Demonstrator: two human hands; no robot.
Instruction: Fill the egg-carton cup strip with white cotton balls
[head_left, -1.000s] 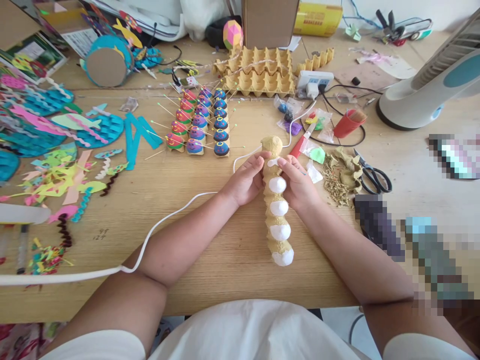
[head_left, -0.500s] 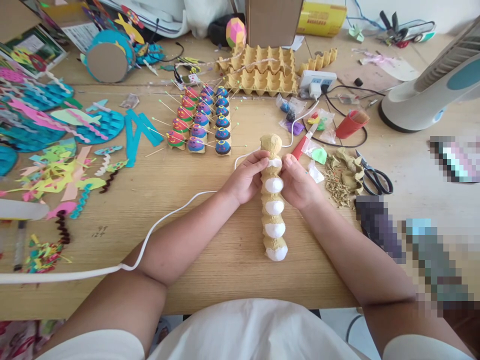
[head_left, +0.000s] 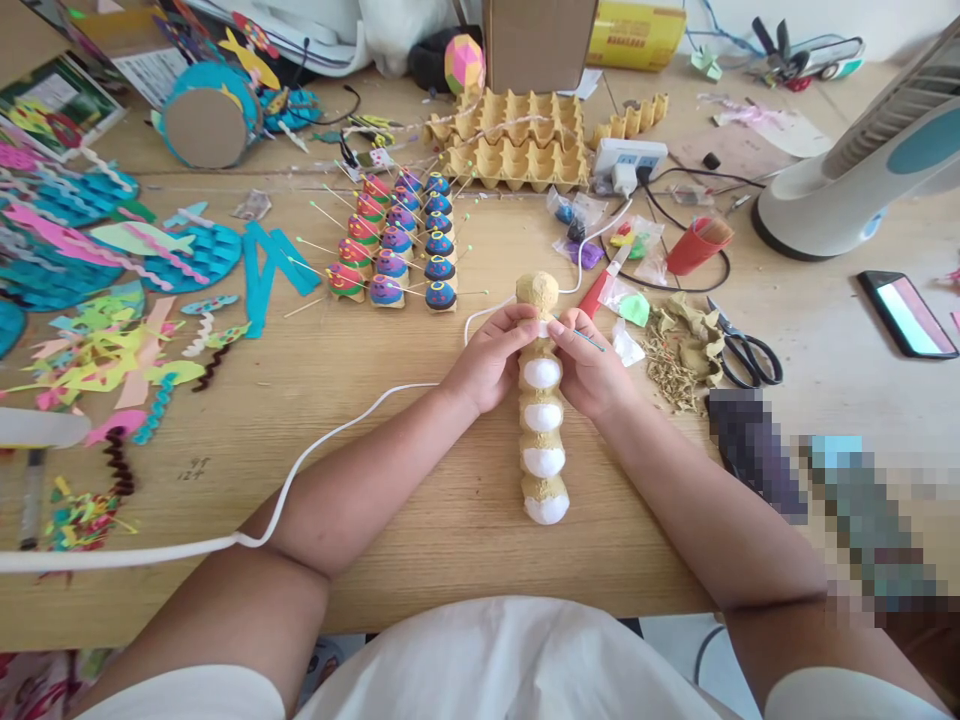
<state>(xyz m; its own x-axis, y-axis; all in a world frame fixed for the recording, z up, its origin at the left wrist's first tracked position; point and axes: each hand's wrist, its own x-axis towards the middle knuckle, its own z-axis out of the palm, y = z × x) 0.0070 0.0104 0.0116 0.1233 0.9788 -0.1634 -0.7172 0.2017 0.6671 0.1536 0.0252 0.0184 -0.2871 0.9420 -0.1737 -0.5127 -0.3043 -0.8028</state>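
So the left hand (head_left: 495, 360) has the upper part of an egg carton strip (head_left: 538, 292) pinched between thumb and fingers. The strip's just in front of the person, running from beyond the fingertips back toward the body, with its domed far end poking out past both hands. The right hand (head_left: 596, 370) is on the other side, fingers curled, thumb tip right up against the white patch near the top. Can't tell if it's actually gripping the strip or only pressing on it. There's a thin bluish thing along its fingers too, too small to make out. Four more white patches (head_left: 543, 418) run down the strip, nearer the body than the hands.

Beyond the left hand and a bit left, three rows of painted bumps (head_left: 387, 290) with pins sticking out stand on the surface (head_left: 420, 510). A white cable (head_left: 322, 435) passes behind that hand. Just past the right hand there's a red-handled knife (head_left: 596, 293) and some green clay (head_left: 636, 309); further right are paper scraps (head_left: 675, 350) and black-handled scissors (head_left: 752, 358).
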